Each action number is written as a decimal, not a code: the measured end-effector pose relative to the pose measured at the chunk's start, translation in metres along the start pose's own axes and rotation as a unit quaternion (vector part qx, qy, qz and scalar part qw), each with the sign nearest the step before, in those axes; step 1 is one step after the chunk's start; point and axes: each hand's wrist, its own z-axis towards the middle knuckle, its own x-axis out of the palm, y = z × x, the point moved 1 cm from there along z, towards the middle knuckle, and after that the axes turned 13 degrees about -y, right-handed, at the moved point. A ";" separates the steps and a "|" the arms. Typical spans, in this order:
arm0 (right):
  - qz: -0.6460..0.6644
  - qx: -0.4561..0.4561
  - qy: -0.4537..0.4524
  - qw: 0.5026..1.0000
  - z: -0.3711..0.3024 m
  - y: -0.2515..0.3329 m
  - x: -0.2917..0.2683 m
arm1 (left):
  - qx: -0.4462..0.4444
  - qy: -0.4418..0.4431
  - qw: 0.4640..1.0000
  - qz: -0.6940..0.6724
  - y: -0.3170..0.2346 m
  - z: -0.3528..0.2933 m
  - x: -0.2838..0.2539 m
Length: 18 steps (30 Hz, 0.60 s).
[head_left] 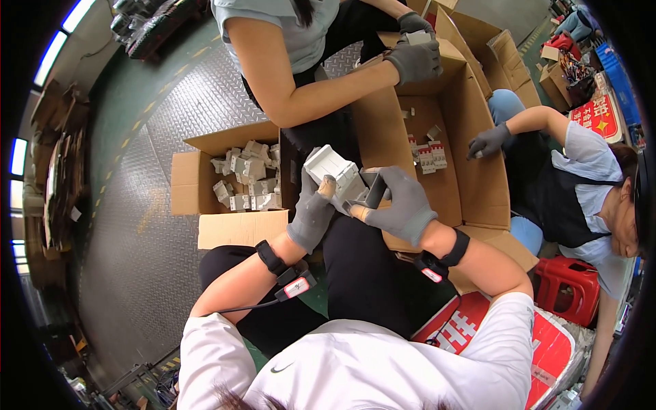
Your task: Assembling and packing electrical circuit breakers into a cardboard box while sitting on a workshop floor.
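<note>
My left hand, in a grey glove with a tan thumb tip, is closed round a white modular circuit breaker. The breaker is tilted above my lap. My right hand, gloved the same way, grips a dark grey square-edged piece against the breaker's right side. What kind of piece it is I cannot make out. Left of my hands, an open cardboard box contains several loose white breakers. To the right, a larger open carton has a few white and red breakers at its bottom.
Across from me a co-worker's gloved hands hold a light-coloured part over the carton's far edge. At the right, another co-worker's gloved hand is at the carton's side. A red plastic stool stands at the lower right. Patterned metal plate covers the floor at the left.
</note>
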 end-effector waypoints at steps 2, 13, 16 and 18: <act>-0.052 0.007 0.000 0.999 -0.002 0.004 0.006 | 0.008 0.005 1.000 0.019 -0.001 -0.001 0.000; -0.177 -0.033 -0.058 0.982 0.000 0.008 0.019 | 0.023 0.022 0.997 0.074 0.001 -0.005 -0.009; -0.206 -0.006 -0.025 0.978 -0.002 0.010 0.021 | 0.176 0.034 0.928 0.326 0.002 -0.002 -0.013; -0.215 -0.001 -0.013 0.977 -0.002 0.012 0.021 | 0.082 0.033 0.985 0.149 0.003 -0.001 -0.013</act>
